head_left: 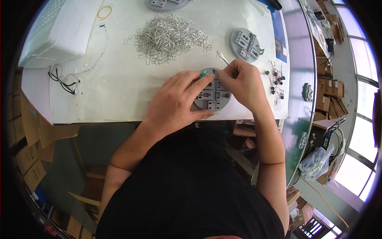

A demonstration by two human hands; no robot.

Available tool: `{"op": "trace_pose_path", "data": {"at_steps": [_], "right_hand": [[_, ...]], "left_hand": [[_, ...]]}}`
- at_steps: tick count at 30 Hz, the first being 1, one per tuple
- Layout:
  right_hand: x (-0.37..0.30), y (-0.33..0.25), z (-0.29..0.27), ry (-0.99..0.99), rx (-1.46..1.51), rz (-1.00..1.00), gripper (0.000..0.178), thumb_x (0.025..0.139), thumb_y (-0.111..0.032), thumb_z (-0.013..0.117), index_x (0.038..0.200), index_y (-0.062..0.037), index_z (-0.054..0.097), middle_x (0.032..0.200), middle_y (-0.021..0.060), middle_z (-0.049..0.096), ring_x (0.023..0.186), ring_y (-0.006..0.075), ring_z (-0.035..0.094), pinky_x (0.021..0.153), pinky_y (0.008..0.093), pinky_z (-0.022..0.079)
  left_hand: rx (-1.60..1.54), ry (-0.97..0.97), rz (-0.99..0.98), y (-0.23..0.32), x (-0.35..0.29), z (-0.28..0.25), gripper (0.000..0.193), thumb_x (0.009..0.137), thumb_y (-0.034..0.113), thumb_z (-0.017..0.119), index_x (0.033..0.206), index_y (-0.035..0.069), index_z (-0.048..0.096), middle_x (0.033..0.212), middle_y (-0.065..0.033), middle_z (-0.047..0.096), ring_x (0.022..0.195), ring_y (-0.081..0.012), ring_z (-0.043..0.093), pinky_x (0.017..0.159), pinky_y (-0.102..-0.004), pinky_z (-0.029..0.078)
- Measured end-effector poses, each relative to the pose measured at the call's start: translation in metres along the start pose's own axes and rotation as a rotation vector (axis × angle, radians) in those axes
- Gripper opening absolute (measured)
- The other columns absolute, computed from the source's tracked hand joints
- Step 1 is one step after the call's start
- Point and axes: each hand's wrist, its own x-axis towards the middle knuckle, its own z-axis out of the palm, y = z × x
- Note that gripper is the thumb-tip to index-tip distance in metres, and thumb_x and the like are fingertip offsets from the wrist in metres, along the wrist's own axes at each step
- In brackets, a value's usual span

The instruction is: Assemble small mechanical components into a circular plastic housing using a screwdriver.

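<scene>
A grey round fixture plate [223, 104] with raised blocks and slots lies at the near edge of the white table. My left hand [175, 97] grips it from the left, thumb along the near rim and fingertips reaching across the far part. A small green piece [203, 74] shows by those fingertips. My right hand [244, 81] is closed in a pinch at the plate's far right side. From it a slim silver tool [223, 57], whose exact kind I cannot make out, points away and to the left. The fingers cover part of the plate.
Beyond my hands lies a heap of bent silver wire pieces [165, 38]. A second grey round plate [245, 44] stands at the far right, near several small black parts with wires [274, 81]. Eyeglasses [63, 81] and a white foam box [55, 34] sit at the left.
</scene>
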Motion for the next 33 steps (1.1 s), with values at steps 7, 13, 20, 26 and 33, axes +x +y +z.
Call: {"op": "trace_pose_path", "data": {"at_steps": [7, 13, 20, 26, 33], "right_hand": [[-0.012, 0.016, -0.008, 0.115, -0.024, -0.293, 0.020, 0.088, -0.018, 0.084, 0.096, -0.0007, 0.077, 0.087, 0.0102, 0.075, 0.064, 0.0240, 0.070, 0.062, 0.0342, 0.055], [-0.017, 0.045, 0.009, 0.153, 0.024, -0.604, 0.024, 0.085, -0.008, 0.084, 0.109, -0.0084, 0.081, 0.113, 0.0048, 0.075, 0.071, 0.0245, 0.074, 0.061, 0.0347, 0.058], [-0.001, 0.061, -0.004, 0.199, -0.191, -0.912, 0.036, 0.078, -0.007, 0.090, 0.112, -0.0120, 0.080, 0.119, 0.0082, 0.076, 0.069, 0.0246, 0.074, 0.059, 0.0352, 0.059], [-0.031, 0.059, 0.008, 0.296, -0.208, -0.799, 0.034, 0.079, -0.012, 0.091, 0.110, -0.0112, 0.079, 0.125, 0.0099, 0.075, 0.067, 0.0240, 0.073, 0.058, 0.0348, 0.059], [-0.040, 0.067, 0.032, 0.388, -0.213, -0.767, 0.027, 0.084, -0.015, 0.086, 0.109, -0.0108, 0.077, 0.129, 0.0099, 0.073, 0.065, 0.0212, 0.070, 0.057, 0.0339, 0.057]], "left_hand": [[-0.041, -0.020, -0.031, 0.001, 0.000, -0.004, 0.082, 0.071, 0.028, 0.096, 0.144, 0.011, 0.063, 0.130, -0.0091, 0.062, 0.121, -0.0318, 0.064, 0.102, -0.0448, 0.054], [-0.046, -0.034, -0.029, 0.001, 0.003, -0.003, 0.083, 0.069, 0.028, 0.097, 0.144, 0.012, 0.064, 0.129, -0.0098, 0.063, 0.119, -0.0319, 0.064, 0.101, -0.0453, 0.054], [-0.033, -0.073, -0.015, -0.002, 0.006, -0.006, 0.084, 0.068, 0.029, 0.099, 0.143, 0.012, 0.065, 0.130, -0.0115, 0.062, 0.118, -0.0321, 0.063, 0.100, -0.0449, 0.054], [-0.042, -0.052, -0.019, 0.001, 0.018, -0.013, 0.064, 0.080, 0.023, 0.092, 0.138, 0.010, 0.068, 0.116, -0.0111, 0.067, 0.104, -0.0319, 0.068, 0.090, -0.0434, 0.056], [-0.170, -0.029, -0.189, 0.021, 0.057, -0.003, 0.030, 0.091, 0.006, 0.080, 0.120, 0.003, 0.074, 0.094, -0.0113, 0.072, 0.077, -0.0277, 0.070, 0.070, -0.0362, 0.058]]}}
